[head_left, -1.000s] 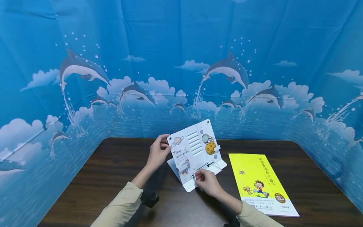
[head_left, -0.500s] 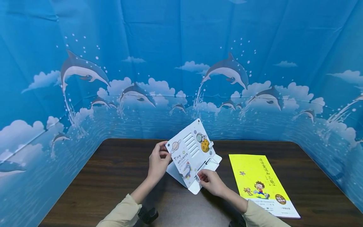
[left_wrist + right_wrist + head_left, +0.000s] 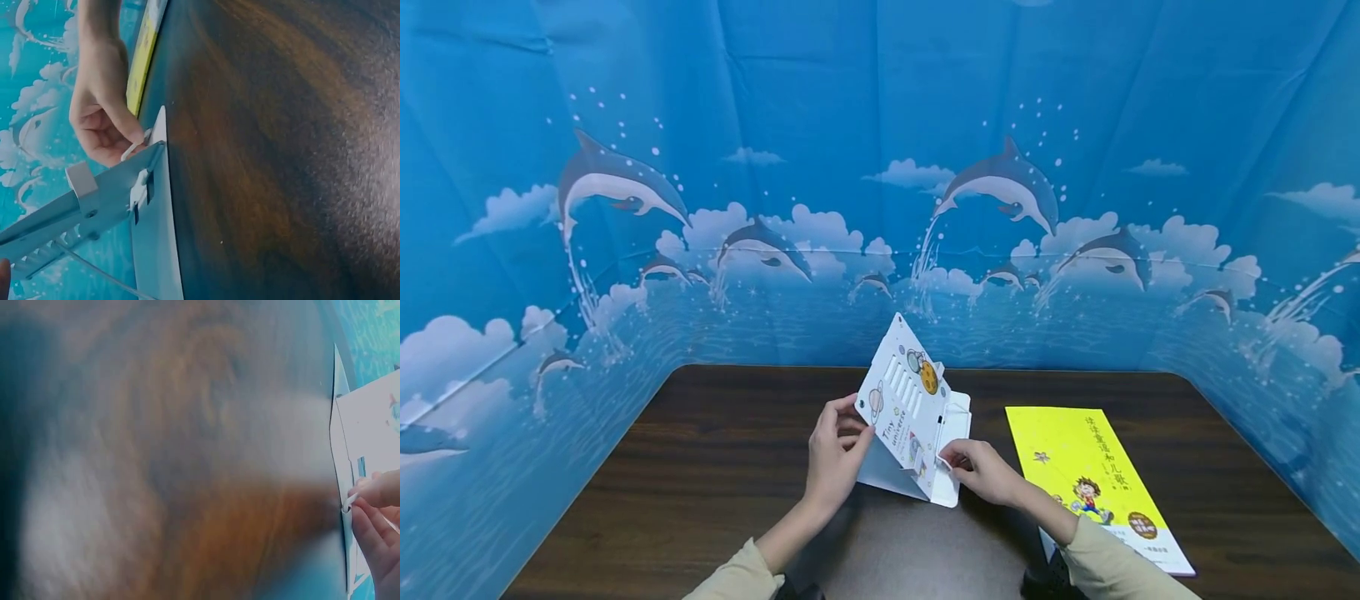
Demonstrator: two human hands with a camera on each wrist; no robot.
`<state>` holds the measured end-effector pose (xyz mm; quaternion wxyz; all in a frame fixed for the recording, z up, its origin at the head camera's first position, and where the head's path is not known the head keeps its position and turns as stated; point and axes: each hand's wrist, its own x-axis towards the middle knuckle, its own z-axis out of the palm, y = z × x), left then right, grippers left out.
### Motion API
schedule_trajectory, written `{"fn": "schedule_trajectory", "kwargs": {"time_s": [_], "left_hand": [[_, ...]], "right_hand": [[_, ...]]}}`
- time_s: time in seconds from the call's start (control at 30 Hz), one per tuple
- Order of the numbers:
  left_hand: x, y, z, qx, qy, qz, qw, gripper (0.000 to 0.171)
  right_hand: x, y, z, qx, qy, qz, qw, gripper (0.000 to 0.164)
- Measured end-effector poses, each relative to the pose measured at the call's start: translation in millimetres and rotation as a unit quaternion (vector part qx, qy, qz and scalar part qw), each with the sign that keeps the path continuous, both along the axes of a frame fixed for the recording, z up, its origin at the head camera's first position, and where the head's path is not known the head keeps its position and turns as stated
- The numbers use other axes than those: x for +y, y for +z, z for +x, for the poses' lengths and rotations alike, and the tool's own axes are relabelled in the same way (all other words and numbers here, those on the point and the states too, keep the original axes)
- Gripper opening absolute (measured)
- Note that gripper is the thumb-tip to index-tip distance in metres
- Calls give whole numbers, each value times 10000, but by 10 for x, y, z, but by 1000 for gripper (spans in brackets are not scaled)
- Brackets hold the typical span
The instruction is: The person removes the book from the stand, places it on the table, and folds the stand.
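A white book stand (image 3: 913,404) with a cartoon space print and the words "Tiny universe" is on the dark table, turned at an angle with its panel tilted up. My left hand (image 3: 837,458) pinches the panel's corner, thumb on the printed face and fingers behind. At the front ledge, my right hand (image 3: 988,473) pinches a small white page clip (image 3: 351,501) between thumb and fingers. From the left wrist, the panel's back (image 3: 115,181) and a thin wire prop (image 3: 103,272) behind it show; only a fingertip of the left hand appears there.
A yellow children's book (image 3: 1108,467) lies flat to the right, partly covered by my right forearm. The dark wooden table (image 3: 700,467) ends at the back against a blue dolphin-print curtain (image 3: 850,167).
The book stand has been swivelled so its printed face points further right. My left hand moved a little right with the corner, and my right hand also shifted right, still pinching the clip.
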<state>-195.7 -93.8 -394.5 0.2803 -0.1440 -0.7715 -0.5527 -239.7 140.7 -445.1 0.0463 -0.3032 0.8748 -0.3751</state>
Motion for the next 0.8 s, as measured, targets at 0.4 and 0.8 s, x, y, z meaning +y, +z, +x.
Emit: {"fn": "schedule_trajectory", "kwargs": {"time_s": [0.4, 0.8], "left_hand": [[80, -60, 36, 725, -61, -298, 9969, 41], [186, 205, 253, 875, -37, -382, 9954, 38]], "right_hand": [[94, 7, -52, 150, -80, 141, 9998, 19], [157, 9, -74, 15, -91, 112, 9999, 18]]}}
